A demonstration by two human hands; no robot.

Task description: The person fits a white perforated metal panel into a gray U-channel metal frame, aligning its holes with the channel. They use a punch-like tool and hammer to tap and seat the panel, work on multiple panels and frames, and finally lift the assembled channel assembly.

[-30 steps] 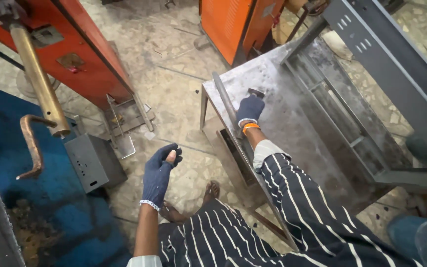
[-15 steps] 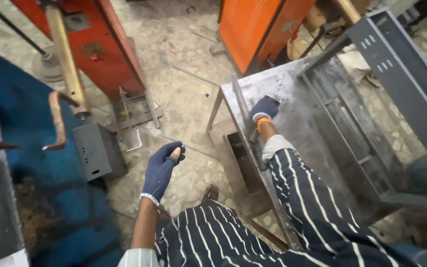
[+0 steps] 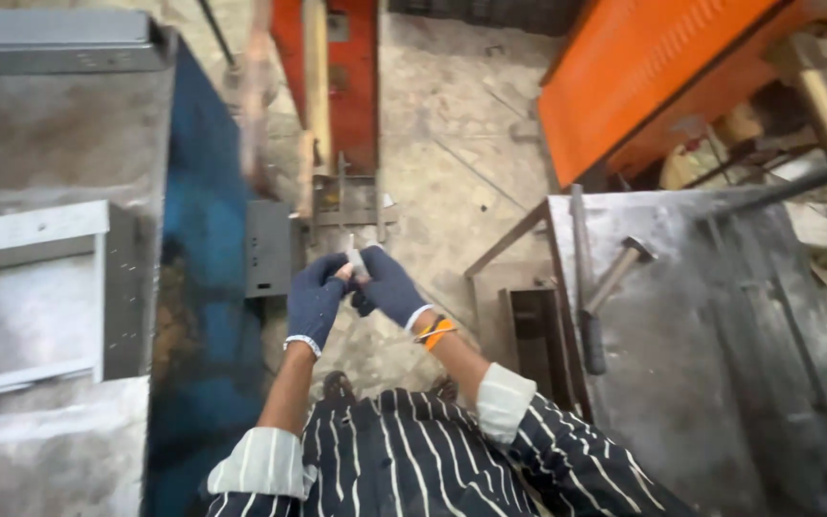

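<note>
Two gloved hands met in the middle of the view, above the stone floor point(image 3: 452, 144). At the far left stood a grey metal cabinet point(image 3: 40, 278) with a blue side panel point(image 3: 198, 316), and just right of it a small dark grey metal box point(image 3: 268, 247) stood on the floor. Behind that box was a red machine point(image 3: 337, 67) with a wooden post point(image 3: 316, 86) in front of it.

The left hand point(image 3: 316, 302), in a dark blue glove, was closed around the lower part of a small pale metal piece point(image 3: 357, 264). The right hand point(image 3: 390, 287), in the same kind of glove, pressed against it from the other side, so both hands were together and clamped on this piece. It was too small and blurred to name better; it was perhaps a bolt or a pin. An orange band point(image 3: 435, 331) sat at the right wrist, and the sleeves were dark with white stripes.

To the right stood a grey steel worktable point(image 3: 720, 364). A hammer point(image 3: 610, 287) lay on its left part, with the head pointing away, well apart from the hands. Behind the table was an orange machine housing point(image 3: 643, 77).
</note>
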